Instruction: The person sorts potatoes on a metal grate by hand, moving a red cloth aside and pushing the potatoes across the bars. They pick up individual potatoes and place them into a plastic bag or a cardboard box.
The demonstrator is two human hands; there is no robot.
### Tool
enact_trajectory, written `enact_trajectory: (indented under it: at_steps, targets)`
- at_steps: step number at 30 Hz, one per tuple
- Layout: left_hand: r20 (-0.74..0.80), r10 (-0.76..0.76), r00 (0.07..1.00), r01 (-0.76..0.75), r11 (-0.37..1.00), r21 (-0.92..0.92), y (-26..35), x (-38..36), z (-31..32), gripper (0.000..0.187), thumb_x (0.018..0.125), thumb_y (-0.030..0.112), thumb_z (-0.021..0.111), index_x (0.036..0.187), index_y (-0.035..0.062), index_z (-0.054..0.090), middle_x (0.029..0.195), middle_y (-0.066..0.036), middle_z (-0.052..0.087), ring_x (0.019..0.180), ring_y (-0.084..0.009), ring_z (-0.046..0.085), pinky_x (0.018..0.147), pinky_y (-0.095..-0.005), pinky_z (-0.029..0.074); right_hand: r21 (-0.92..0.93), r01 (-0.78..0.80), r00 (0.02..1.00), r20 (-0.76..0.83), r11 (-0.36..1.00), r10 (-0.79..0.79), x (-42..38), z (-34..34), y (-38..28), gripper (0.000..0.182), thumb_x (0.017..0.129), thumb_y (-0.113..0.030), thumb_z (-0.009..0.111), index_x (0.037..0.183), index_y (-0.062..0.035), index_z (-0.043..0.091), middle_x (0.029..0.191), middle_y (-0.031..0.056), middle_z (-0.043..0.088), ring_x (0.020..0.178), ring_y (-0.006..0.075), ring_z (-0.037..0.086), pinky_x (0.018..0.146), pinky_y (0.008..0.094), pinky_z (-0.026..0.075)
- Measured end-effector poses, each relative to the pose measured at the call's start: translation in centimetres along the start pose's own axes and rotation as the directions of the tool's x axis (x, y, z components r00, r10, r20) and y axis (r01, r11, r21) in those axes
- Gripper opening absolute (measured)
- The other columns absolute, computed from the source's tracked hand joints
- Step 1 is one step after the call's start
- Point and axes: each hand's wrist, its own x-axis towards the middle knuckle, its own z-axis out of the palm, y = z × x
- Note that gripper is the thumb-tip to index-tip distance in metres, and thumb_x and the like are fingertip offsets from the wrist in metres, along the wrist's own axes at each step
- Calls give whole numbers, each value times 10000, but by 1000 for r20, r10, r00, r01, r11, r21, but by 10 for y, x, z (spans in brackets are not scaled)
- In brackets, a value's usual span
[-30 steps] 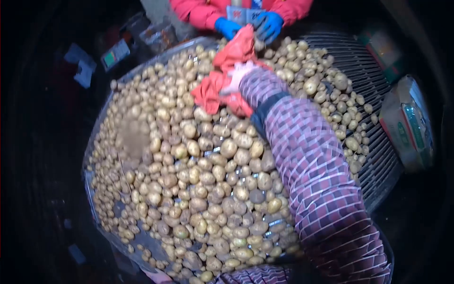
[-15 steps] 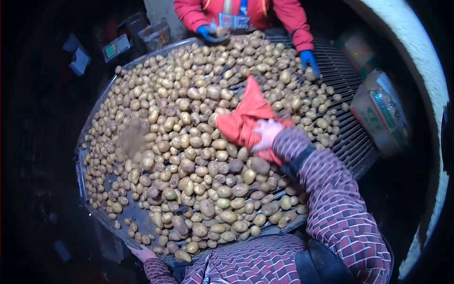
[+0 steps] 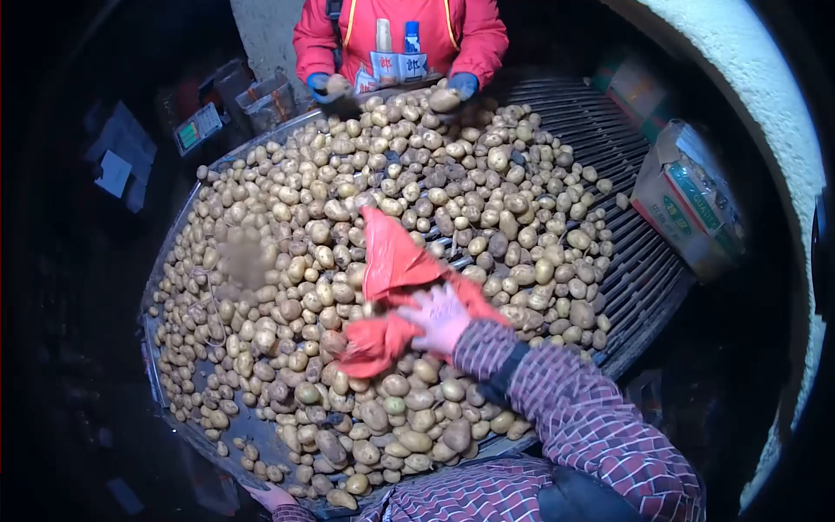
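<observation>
Right hand (image 3: 441, 317), in a pale glove, lay spread and pressed on a red bag (image 3: 393, 287) at centre frame, fingers wrapped into the cloth, gripping it. Bag rested crumpled on top of the potatoes (image 3: 487, 200), one flap standing up toward the upper middle. Potatoes filled a slatted table (image 3: 648, 270) running from lower left to upper right. Left hand (image 3: 270, 497) sat at the bottom edge, lower left, against the table rim; could not tell whether open or closed. At top centre, a co-worker (image 3: 400, 30) in a red jacket, blue-gloved hands on potatoes. Cardboard box (image 3: 687, 204) at right; scale (image 3: 196, 132) at upper left.
</observation>
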Motion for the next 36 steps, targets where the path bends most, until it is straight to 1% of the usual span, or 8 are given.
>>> enact_trajectory:
  at_steps: [7, 14, 20, 22, 25, 32, 35, 36]
  targets:
    - [-8, 125, 992, -124, 991, 48, -8, -14, -14, 656, 910, 28, 500, 1471, 23, 160, 1428, -258, 325, 1284, -371, 392, 1078, -425, 355, -264, -585, 795, -373, 767, 478, 117, -51, 181, 565, 751, -508, 634, 1252, -266, 542, 1361, 94, 407, 1305, 366, 327, 1029, 596, 282]
    - [43, 23, 999, -26, 998, 64, 21, -12, -23, 681, 887, 27, 521, 1470, 22, 168, 1422, -263, 334, 1266, -378, 414, 1065, -426, 361, -146, -876, 481, -200, 459, 854, 158, -84, 226, 680, 842, -561, 494, 1433, -254, 358, 1525, 135, 209, 1380, 387, 233, 1079, 569, 242]
    - [91, 54, 994, -58, 998, 40, 31, -19, -28, 708, 876, 34, 536, 1465, -7, 145, 1408, -287, 329, 1277, -396, 386, 1082, -423, 327, -155, -570, 813, 41, 807, 581, 125, -48, 146, 689, 847, -513, 487, 1453, -225, 332, 1547, 110, 193, 1410, 361, 196, 1113, 580, 183]
    - [68, 93, 993, -94, 996, 12, 26, -19, -25, 699, 881, 50, 536, 1459, -16, 149, 1396, -294, 337, 1273, -401, 388, 1082, -423, 324, 313, -343, 929, -26, 886, 369, 108, -4, 135, 686, 820, -478, 536, 1428, -199, 382, 1495, 193, 272, 1351, 399, 297, 1100, 458, 291]
    - [64, 94, 994, -91, 995, -48, 12, -10, -15, 701, 883, 78, 548, 1457, -15, 157, 1390, -299, 343, 1272, -408, 386, 1079, -426, 325, 25, -214, 970, 126, 976, 210, 58, -4, 42, 632, 801, -437, 540, 1388, -229, 432, 1392, 178, 396, 1253, 379, 413, 1053, 458, 351]
    - [79, 14, 997, -1, 987, -159, 19, -18, -22, 659, 894, 144, 530, 1459, 49, 204, 1345, -307, 384, 1219, -425, 433, 1016, -453, 376, 240, 133, 986, 68, 962, -154, -88, -4, -48, 591, 761, -370, 632, 1318, -214, 509, 1379, 216, 402, 1273, 430, 375, 1056, 489, 331]
    - [98, 6, 995, 11, 985, -172, 22, -19, -29, 650, 891, 142, 527, 1455, 49, 218, 1331, -296, 397, 1195, -427, 451, 989, -458, 396, 193, 178, 901, 363, 965, -238, -137, -5, -43, 642, 719, -494, 669, 1289, -234, 527, 1349, 192, 406, 1231, 410, 396, 1004, 536, 358]
    - [87, 6, 996, 9, 985, -170, 17, -18, -29, 651, 890, 139, 528, 1455, 49, 218, 1333, -295, 395, 1195, -427, 452, 987, -458, 397, 120, 245, 916, 295, 962, -271, -143, -10, -49, 646, 715, -519, 670, 1276, -230, 533, 1346, 175, 416, 1245, 403, 378, 999, 542, 355]
